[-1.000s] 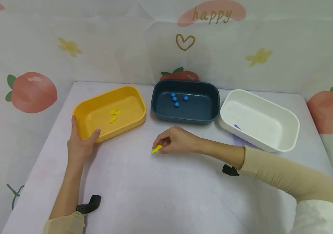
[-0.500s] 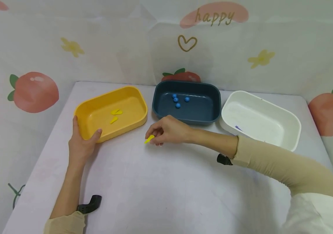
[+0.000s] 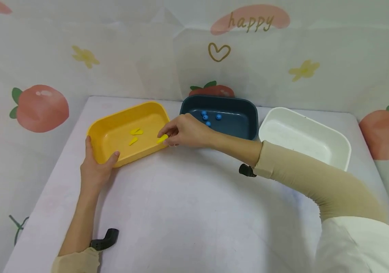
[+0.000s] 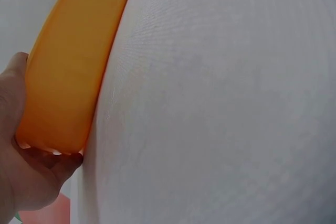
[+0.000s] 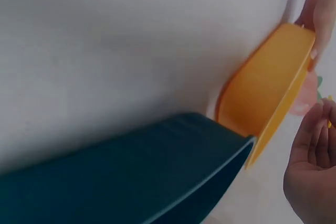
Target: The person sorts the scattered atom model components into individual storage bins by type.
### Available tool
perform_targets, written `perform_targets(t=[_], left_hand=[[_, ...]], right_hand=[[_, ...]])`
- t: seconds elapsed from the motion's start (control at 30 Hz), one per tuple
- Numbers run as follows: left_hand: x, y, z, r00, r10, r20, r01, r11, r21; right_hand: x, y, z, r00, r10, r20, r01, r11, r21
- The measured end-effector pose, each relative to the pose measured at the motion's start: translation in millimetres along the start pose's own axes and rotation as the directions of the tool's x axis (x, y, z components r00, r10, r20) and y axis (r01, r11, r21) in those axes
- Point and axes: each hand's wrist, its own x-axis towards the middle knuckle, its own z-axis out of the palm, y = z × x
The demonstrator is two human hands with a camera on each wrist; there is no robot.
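My left hand (image 3: 93, 172) grips the near left corner of a yellow tray (image 3: 146, 148), with thumb and fingers on either side of the corner. In the left wrist view the hand holds the orange-looking outer wall (image 4: 73, 72). Several small flat yellow pieces (image 3: 133, 141), narrow at one end, lie inside. My right hand (image 3: 189, 131) pinches a similar small yellow piece (image 3: 162, 138) between thumb and fingertips, over the tray's right rim. In the right wrist view this hand (image 5: 315, 166) is at the right edge, most of the piece hidden.
A dark blue tray (image 3: 245, 132) with several blue beads (image 3: 218, 117) stands behind my right hand, partly covered by it. To its right is a white tray (image 3: 303, 129), its near wall hidden by my sleeve (image 3: 293, 170).
My right hand has moved left and away from me with the yellow piece, from the table in front of the blue tray to the yellow tray's rim. The left hand stays put.
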Motion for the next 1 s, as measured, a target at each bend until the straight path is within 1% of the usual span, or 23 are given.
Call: perform_targets(t=[0.17,0.33,0.5,0.63,0.77,0.87,1.0], left_hand=[[-0.2,-0.6,-1.4,1.000,0.017,-0.006,-0.017,1.000,-0.020],[-0.3,-0.3,-0.3,1.000,0.012,0.000,-0.012,1.000,-0.026],[-0.7,-0.1,1.3,1.000,0.014,0.002,-0.014,1.000,-0.026],[-0.9,-0.2,0.7,1.000,0.015,-0.003,-0.015,1.000,-0.019],[-1.5,-1.1,0.1,1.000,0.005,-0.008,-0.005,1.000,-0.019],[-1.8,-1.8,0.2,1.000,-0.005,-0.003,0.005,1.000,-0.025],[-1.8,-2.2,0.3,1.000,0.001,-0.007,-0.001,1.000,-0.027]], right_hand=[[20,0,-2.9,1.000,0.015,-0.024,-0.016,0.999,-0.042],[35,4,-2.7,0.998,0.048,-0.043,-0.051,0.997,-0.056],[47,7,-1.1,0.994,0.089,-0.062,-0.090,0.996,-0.006],[57,8,1.1,0.993,0.098,-0.071,-0.096,0.995,0.024],[68,10,6.5,0.993,0.101,-0.067,-0.098,0.994,0.049],[73,12,11.0,0.990,0.131,-0.057,-0.127,0.990,0.067],[78,11,15.3,0.985,0.168,-0.042,-0.163,0.982,0.098]])
